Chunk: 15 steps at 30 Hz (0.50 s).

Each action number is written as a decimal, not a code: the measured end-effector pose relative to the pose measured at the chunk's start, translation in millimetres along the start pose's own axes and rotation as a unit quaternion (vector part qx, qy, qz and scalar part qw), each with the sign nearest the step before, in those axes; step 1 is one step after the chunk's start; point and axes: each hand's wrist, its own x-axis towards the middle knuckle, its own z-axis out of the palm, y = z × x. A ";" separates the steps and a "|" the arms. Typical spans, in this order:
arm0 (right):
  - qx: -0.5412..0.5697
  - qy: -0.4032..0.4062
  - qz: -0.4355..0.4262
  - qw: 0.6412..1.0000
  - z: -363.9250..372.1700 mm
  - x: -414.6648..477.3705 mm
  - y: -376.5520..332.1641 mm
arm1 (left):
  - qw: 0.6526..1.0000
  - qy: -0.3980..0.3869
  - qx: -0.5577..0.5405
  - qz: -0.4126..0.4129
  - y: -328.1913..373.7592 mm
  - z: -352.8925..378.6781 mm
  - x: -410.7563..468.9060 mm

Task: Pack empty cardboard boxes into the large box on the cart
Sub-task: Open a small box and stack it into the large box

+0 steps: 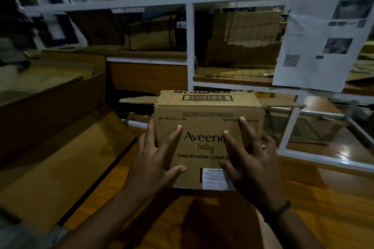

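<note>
Brown cardboard box (206, 125) printed "Aveeno baby", "Daily Moisture Lotion", barcode (207, 98) on top flap, white sticker (214, 178) low down, before white shelving (190, 46), left hand (155, 159) and right hand (249, 163) spread flat on its near face

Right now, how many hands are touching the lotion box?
2. The left hand lies with spread fingers across the left edge of the box; the right hand lies spread on its right side, near the white label. No other hands show.
</note>
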 end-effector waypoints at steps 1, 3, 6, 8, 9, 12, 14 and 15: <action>0.009 0.007 -0.003 1.000 -3.5 9.2 -5.1 | 1.000 0.009 0.009 0.009 -3.0 -12.3 4.9; 0.022 0.022 -0.015 0.999 -10.9 29.1 -16.3 | 0.999 0.028 0.021 0.029 -9.5 -37.1 15.1; 0.020 0.046 -0.025 0.998 -21.4 60.5 -36.9 | 0.996 0.061 0.039 0.058 -19.4 -73.5 31.9; 0.013 0.066 -0.034 0.997 -28.4 80.7 -54.2 | 0.993 0.086 0.044 0.074 -28.8 -97.5 42.9; 0.009 0.078 -0.042 0.996 -31.9 90.5 -63.5 | 0.991 0.097 0.047 0.079 -34.6 -110.3 48.2; -0.014 0.122 -0.071 0.990 -41.4 119.1 -96.1 | 0.987 0.119 0.050 0.091 -56.5 -154.1 62.3; -0.028 0.151 -0.087 0.984 -45.6 140.9 -121.8 | 0.984 0.132 0.056 0.105 -74.2 -186.3 71.0; -0.036 0.165 -0.094 0.981 -45.9 152.2 -135.3 | 0.982 0.139 0.061 0.109 -84.1 -202.3 75.3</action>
